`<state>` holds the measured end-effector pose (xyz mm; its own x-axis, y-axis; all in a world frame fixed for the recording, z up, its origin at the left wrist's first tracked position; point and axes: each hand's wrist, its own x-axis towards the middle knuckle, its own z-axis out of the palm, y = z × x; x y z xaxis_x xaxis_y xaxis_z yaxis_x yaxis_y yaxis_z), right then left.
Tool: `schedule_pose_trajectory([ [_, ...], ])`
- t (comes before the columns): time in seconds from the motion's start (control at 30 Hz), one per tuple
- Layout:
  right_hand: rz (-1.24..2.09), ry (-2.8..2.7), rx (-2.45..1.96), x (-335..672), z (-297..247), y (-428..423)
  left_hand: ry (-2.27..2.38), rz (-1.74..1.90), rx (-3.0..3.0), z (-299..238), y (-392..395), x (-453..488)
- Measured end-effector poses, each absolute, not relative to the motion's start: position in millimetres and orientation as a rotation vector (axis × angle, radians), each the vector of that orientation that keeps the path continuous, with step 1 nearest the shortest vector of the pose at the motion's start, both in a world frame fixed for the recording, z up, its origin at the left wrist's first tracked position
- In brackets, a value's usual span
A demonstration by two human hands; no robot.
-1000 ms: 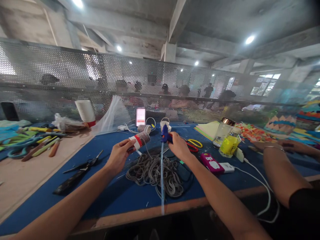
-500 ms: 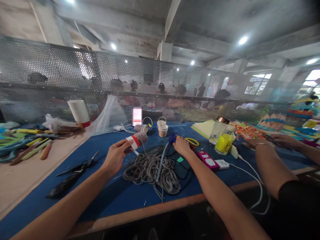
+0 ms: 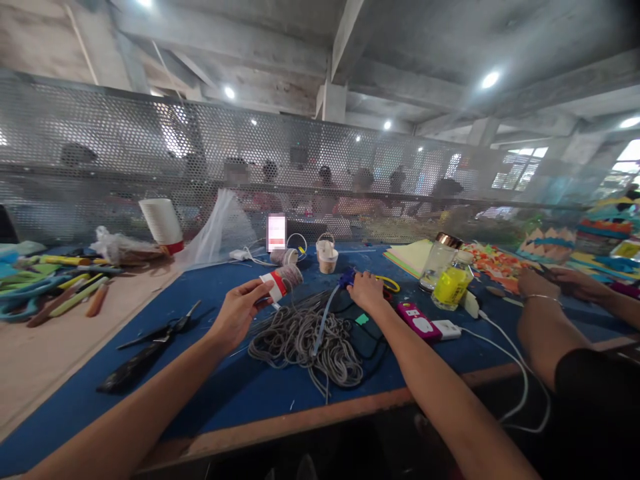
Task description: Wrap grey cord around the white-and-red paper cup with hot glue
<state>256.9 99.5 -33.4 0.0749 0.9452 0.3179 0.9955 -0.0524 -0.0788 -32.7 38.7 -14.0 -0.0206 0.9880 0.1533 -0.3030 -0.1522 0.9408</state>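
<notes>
My left hand (image 3: pixel 237 312) pinches a white-and-red paper cup (image 3: pixel 275 285), tilted on its side above the table, with grey cord wound around its far part. A pile of loose grey cord (image 3: pixel 305 347) lies below it. My right hand (image 3: pixel 367 291) has its fingers closed on a blue glue gun (image 3: pixel 346 279), most of it covered by the hand. From the gun a long pale-blue stick (image 3: pixel 325 317) slants over the cord pile. Just right of that hand lie yellow-handled scissors (image 3: pixel 391 284).
Black-handled pliers (image 3: pixel 150 343) lie at left. Behind are a cord-wrapped cup (image 3: pixel 283 257), a small basket (image 3: pixel 327 259) and a lit phone (image 3: pixel 277 232). Jars (image 3: pixel 451 285) and a magenta power bank (image 3: pixel 417 321) with a white cable stand right, beside a co-worker's arm (image 3: pixel 543 313).
The view has shifted slightly, and the cup in my left hand has moved a little to the right. My right hand keeps its hold. The co-worker's hands at right have moved.
</notes>
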Motion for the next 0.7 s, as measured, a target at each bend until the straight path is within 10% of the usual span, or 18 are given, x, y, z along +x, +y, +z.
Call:
schedule_pose_trajectory([
  [0.13, -0.245, -1.946, -1.844, 244, -16, 89, 0.881, 1.415, 1.081, -14, 37, -30],
  [0.33, 0.685, -2.0, -0.992, 201, -15, 74, 0.861, 1.408, 1.067, -12, 32, -26],
  [0.7, 1.596, -1.589, -0.834, 180, -14, 50, 0.798, 1.411, 1.099, -7, 26, -25],
])
